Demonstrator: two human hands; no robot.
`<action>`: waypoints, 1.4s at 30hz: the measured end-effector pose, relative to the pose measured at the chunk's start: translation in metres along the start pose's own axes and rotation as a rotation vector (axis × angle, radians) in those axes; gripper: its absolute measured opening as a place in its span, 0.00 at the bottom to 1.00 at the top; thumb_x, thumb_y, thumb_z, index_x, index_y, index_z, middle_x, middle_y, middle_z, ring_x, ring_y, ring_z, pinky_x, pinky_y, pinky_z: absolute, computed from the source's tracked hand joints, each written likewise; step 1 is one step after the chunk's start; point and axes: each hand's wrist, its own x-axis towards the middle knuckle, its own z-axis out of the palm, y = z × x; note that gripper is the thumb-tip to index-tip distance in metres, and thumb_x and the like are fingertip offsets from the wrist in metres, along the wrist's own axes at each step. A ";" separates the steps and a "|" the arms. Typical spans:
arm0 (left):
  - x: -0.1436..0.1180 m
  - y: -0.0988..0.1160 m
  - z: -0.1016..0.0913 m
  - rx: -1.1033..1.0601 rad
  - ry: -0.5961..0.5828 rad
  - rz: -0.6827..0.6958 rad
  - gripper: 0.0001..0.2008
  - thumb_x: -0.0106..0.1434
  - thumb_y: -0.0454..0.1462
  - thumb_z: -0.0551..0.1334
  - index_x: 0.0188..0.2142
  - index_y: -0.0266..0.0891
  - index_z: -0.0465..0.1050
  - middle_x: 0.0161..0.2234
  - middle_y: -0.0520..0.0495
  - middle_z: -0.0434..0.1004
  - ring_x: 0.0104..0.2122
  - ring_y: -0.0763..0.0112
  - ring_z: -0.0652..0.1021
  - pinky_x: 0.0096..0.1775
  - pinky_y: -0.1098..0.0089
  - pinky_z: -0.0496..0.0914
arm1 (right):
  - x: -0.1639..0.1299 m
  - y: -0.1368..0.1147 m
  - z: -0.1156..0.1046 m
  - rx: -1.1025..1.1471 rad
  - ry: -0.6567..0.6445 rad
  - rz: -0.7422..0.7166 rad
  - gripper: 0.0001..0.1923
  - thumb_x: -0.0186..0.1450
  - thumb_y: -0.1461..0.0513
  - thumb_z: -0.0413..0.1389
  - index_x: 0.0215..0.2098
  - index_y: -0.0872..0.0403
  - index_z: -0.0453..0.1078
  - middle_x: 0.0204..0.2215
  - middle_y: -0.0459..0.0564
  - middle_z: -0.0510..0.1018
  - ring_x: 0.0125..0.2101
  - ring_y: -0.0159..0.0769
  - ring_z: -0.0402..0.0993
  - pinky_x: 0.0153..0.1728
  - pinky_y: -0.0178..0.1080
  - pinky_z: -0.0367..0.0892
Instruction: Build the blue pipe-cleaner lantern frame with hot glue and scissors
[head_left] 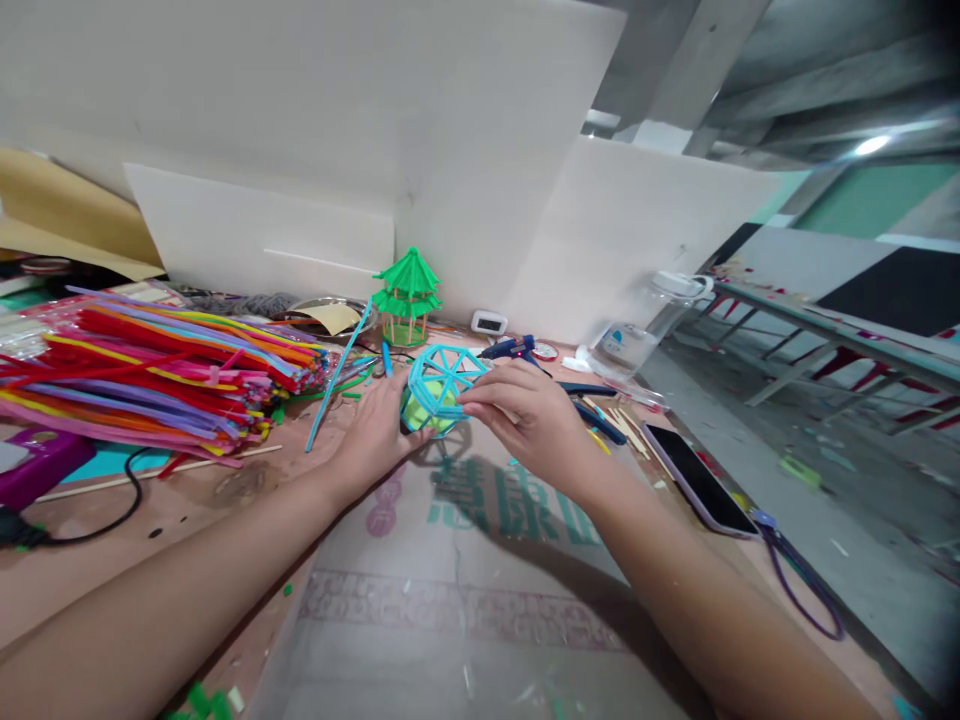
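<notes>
- Left hand (375,440): forearm enters from the lower left corner and runs diagonally up to the centre of the view; the palm faces right and the fingers are curled against the left side of the cyan straw frame (442,385), the fingertips hidden behind it.
- Right hand (525,415): forearm enters from the lower right and angles up and left; the back of the hand faces the camera, wrist slightly bent, and the fingers are drawn together and pinched on the right edge of the frame.
- Cyan straw frame: a faceted, dome-like lattice of light-blue struts, held between both hands just above the counter (465,600), near its middle; something yellow-green shows through the struts from inside.
- Green straw pavilion (407,295): a small two-tiered model standing upright behind the frame, near the white boards at the back.
- Bundle of coloured straws (150,370): a thick multicoloured heap lying on the counter to the left of the left hand.
- Single long blue straw (337,375): lies slanted between the heap and the left hand.
- Glue gun (510,348): blue, lying just behind the right hand.
- Phone (697,480): lies flat, screen dark, near the counter's right edge, well apart from the right hand.
- Clear plastic bottle (645,330): tilted, at the counter's far right corner.
</notes>
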 end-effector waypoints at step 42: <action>-0.001 0.001 -0.001 0.120 0.004 0.038 0.38 0.61 0.46 0.71 0.66 0.41 0.60 0.56 0.35 0.74 0.58 0.42 0.74 0.58 0.46 0.69 | -0.007 0.006 0.018 -0.190 -0.130 0.061 0.06 0.72 0.64 0.59 0.37 0.53 0.77 0.35 0.53 0.77 0.40 0.44 0.70 0.43 0.47 0.66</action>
